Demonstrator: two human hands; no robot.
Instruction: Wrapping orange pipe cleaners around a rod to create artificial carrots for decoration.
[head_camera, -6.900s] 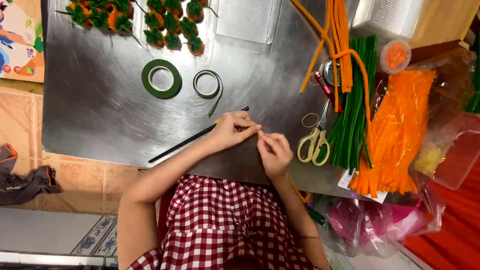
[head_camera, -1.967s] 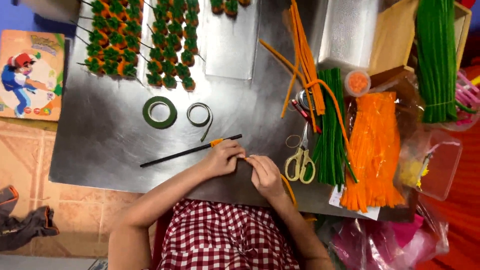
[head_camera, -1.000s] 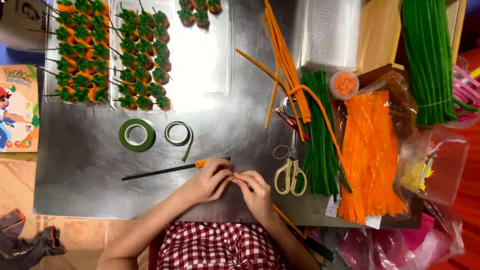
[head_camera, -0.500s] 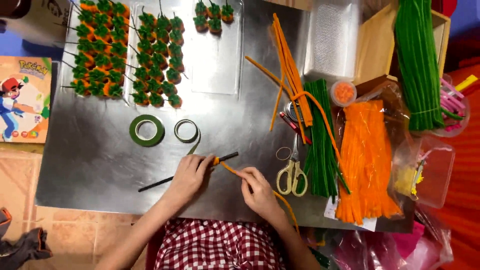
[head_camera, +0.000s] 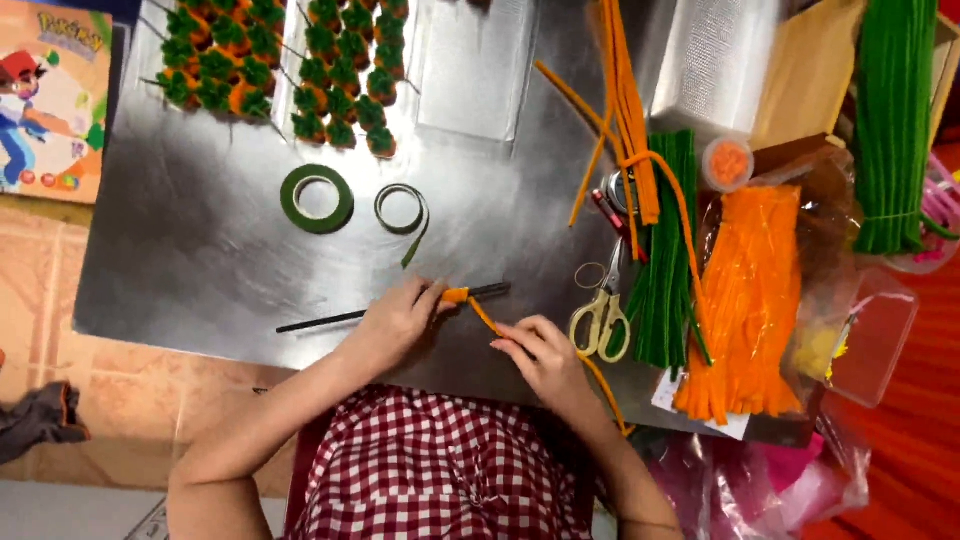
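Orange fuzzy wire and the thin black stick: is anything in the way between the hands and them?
Nothing visible. The left hand grips the thin black stick where the orange fuzzy pipe cleaner wraps it, and the right hand pinches that pipe cleaner. The yellow-handled scissors lie apart, beside the right hand.

Layout of the work table (head_camera: 200, 270), seen from above.
Left hand (head_camera: 398, 322) and right hand (head_camera: 542, 357) rest at the near edge, a thin stick (head_camera: 385, 312) lying crosswise under the left hand, a pipe cleaner (head_camera: 484, 316) running between the hands. Behind the hands lie two tape rolls (head_camera: 317, 198) side by side; behind those, rows of finished pieces (head_camera: 290, 60). Scissors (head_camera: 602, 310) lie just right of the right hand, with bundles of pipe cleaners (head_camera: 750, 300) farther right.
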